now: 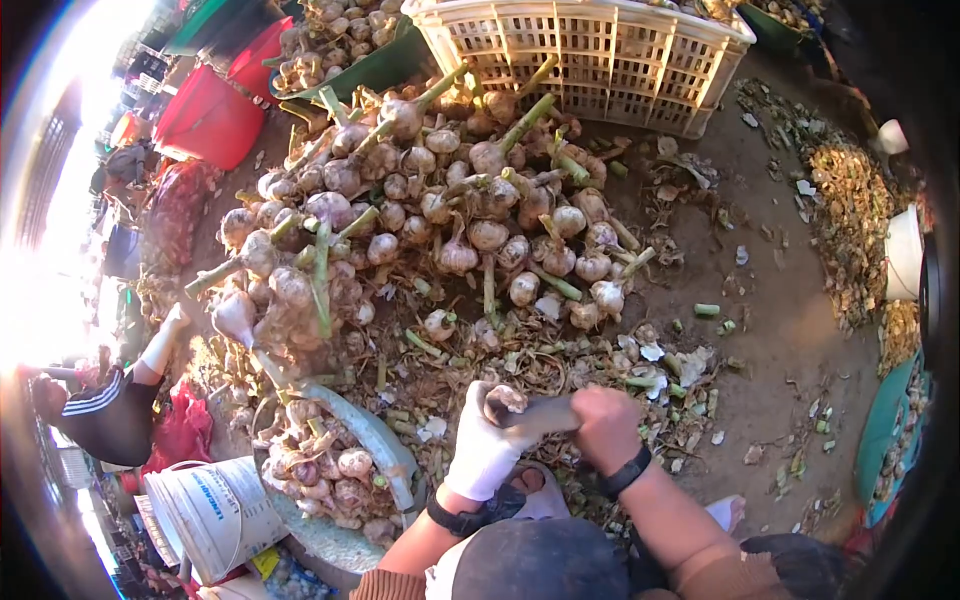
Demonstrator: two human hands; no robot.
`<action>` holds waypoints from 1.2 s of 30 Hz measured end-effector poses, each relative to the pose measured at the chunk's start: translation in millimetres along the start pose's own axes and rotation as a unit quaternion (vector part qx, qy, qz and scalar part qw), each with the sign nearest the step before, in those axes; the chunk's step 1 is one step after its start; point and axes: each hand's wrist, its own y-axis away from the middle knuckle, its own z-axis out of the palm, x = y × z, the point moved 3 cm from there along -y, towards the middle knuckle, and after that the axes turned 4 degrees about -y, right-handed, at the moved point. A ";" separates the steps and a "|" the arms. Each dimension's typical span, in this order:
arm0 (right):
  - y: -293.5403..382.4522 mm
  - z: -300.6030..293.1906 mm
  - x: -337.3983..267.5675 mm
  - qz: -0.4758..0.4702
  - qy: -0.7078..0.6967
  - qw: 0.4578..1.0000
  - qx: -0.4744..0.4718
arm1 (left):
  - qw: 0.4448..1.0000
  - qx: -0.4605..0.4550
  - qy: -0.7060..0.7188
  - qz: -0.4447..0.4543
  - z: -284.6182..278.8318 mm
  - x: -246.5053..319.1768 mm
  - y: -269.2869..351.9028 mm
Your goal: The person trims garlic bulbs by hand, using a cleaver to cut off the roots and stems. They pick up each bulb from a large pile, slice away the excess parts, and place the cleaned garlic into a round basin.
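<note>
My left hand, in a white glove, grips a garlic bulb near the lower middle of the head view. Just to its right my bare right hand is closed on a dark, flat blade, somewhat blurred; its handle is hidden in the fist. The blade reaches across to the garlic and the gloved fingers. Beyond both hands lies a large heap of garlic bulbs, many with cut green stems. Trimmed stalks and dry skins litter the ground nearest the hands. At the left, a pale blue-green basin holds more garlic.
A cream plastic crate stands behind the heap, beside a green basin of garlic. Red buckets are at upper left, a white bucket at lower left. Another person sits at far left. A teal basin is at right.
</note>
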 end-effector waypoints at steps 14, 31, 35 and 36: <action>13.2 34.1 69.5 0.254 -0.274 0.927 0.023 | 0.873 0.299 -0.382 0.051 -45.9 -17.7 -99.8; 3.0 27.7 48.2 0.294 -0.345 0.891 -0.021 | 0.875 0.284 -0.365 0.143 -58.3 29.5 -169.0; 0.7 14.3 38.7 0.281 -0.341 0.897 0.008 | 0.882 0.189 -0.430 -0.026 -59.1 -5.5 -213.2; 1.2 10.6 41.9 0.283 -0.318 0.905 0.008 | 0.947 0.144 -0.283 -0.051 -58.1 -16.1 -204.5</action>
